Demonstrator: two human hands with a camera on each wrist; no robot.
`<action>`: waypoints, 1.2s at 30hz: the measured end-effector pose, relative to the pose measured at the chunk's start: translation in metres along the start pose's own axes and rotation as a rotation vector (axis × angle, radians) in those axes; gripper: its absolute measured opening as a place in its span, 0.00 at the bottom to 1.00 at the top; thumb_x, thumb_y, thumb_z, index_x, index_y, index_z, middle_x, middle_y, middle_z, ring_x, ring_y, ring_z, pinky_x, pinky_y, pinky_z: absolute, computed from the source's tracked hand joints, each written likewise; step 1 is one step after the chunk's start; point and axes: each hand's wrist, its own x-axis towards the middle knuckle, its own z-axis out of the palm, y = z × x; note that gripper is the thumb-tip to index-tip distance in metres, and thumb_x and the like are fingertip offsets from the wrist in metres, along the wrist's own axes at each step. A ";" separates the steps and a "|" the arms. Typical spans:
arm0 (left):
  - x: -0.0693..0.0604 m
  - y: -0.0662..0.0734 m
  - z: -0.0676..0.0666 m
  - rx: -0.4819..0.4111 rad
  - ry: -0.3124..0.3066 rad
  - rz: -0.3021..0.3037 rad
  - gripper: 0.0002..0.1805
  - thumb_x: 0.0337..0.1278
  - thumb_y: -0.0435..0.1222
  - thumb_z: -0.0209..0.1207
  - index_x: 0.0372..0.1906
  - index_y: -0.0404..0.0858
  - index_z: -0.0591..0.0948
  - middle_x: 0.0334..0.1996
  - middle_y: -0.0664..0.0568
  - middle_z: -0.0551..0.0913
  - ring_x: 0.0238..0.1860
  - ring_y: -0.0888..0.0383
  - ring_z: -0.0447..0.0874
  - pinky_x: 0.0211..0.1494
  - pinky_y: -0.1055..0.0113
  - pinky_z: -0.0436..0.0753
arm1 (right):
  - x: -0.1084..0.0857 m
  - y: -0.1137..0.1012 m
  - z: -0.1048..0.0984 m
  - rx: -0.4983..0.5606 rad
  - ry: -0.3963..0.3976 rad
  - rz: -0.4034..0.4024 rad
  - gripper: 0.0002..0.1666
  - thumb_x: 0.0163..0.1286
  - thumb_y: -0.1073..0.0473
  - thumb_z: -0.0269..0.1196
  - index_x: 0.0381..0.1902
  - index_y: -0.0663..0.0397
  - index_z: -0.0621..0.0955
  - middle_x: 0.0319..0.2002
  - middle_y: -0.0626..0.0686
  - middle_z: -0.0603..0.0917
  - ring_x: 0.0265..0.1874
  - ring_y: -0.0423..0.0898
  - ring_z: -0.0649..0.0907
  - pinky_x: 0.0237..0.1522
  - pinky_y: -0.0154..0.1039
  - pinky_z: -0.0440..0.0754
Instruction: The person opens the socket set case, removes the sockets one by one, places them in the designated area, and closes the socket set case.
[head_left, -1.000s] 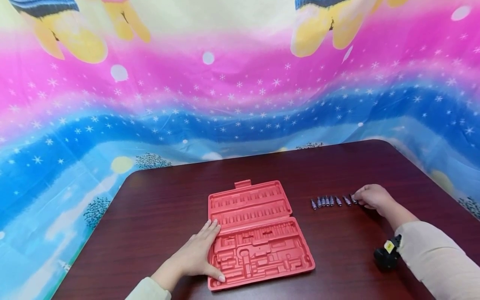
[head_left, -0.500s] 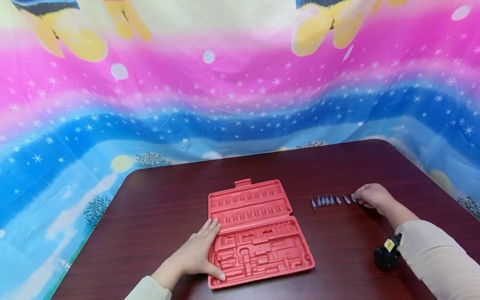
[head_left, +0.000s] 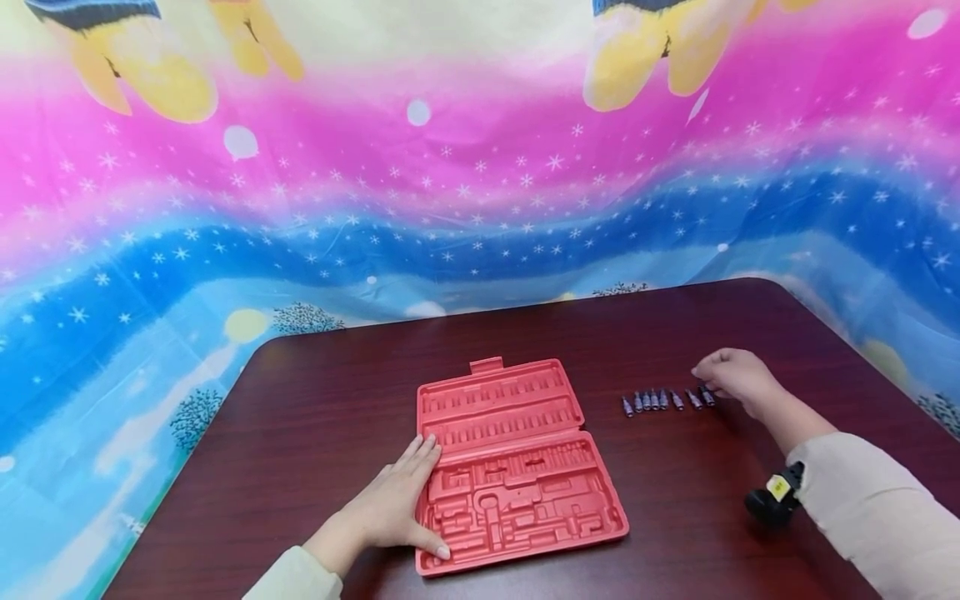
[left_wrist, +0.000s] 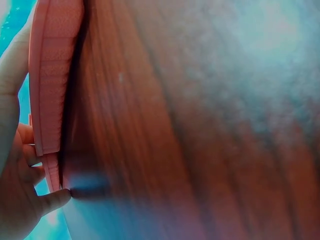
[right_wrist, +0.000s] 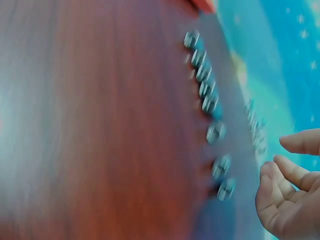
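A red plastic tool case lies spread wide on the dark wooden table, its moulded recesses facing up. My left hand rests on the case's left side, fingers straight along the edge and thumb on the near left corner. To the right of the case, several small metal bit sockets lie in a row. Just above the row's right end is my right hand, near the last bit socket. In the right wrist view, the right thumb is apart from the loosely bent fingers, with nothing between them.
The wooden table has rounded far corners. Behind it hangs a colourful printed cloth. A black wrist camera is strapped to the right forearm. In the left wrist view, the case's side wall stands beside bare wood.
My right hand has let go of the rightmost bit socket and risen slightly, away from the row. That socket stays at the row's end. The left hand and the case stay put.
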 end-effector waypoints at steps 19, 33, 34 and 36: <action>0.000 -0.006 0.001 0.056 0.041 0.038 0.67 0.15 0.73 0.53 0.64 0.31 0.51 0.65 0.41 0.46 0.65 0.48 0.38 0.57 0.49 0.54 | 0.040 -0.076 0.097 0.132 -0.177 -0.026 0.16 0.61 0.60 0.53 0.41 0.69 0.69 0.45 0.67 0.73 0.43 0.58 0.74 0.42 0.46 0.73; 0.000 -0.006 0.003 0.042 0.066 0.063 0.66 0.17 0.71 0.54 0.64 0.31 0.52 0.65 0.41 0.46 0.65 0.48 0.38 0.57 0.49 0.54 | 0.058 -0.083 0.128 0.174 -0.222 0.033 0.19 0.61 0.62 0.53 0.46 0.70 0.64 0.44 0.64 0.70 0.45 0.57 0.73 0.43 0.45 0.73; 0.000 -0.006 0.003 0.034 0.071 0.064 0.66 0.17 0.71 0.55 0.64 0.31 0.52 0.65 0.41 0.47 0.65 0.47 0.38 0.57 0.48 0.54 | 0.058 -0.083 0.129 0.190 -0.217 0.039 0.19 0.62 0.62 0.53 0.46 0.70 0.64 0.44 0.64 0.70 0.45 0.57 0.73 0.43 0.45 0.73; 0.000 -0.007 0.004 0.030 0.082 0.066 0.66 0.17 0.71 0.55 0.64 0.31 0.52 0.65 0.41 0.47 0.64 0.47 0.38 0.57 0.48 0.54 | 0.059 -0.085 0.131 0.220 -0.207 0.045 0.20 0.62 0.62 0.52 0.48 0.70 0.63 0.45 0.64 0.69 0.46 0.58 0.73 0.44 0.45 0.72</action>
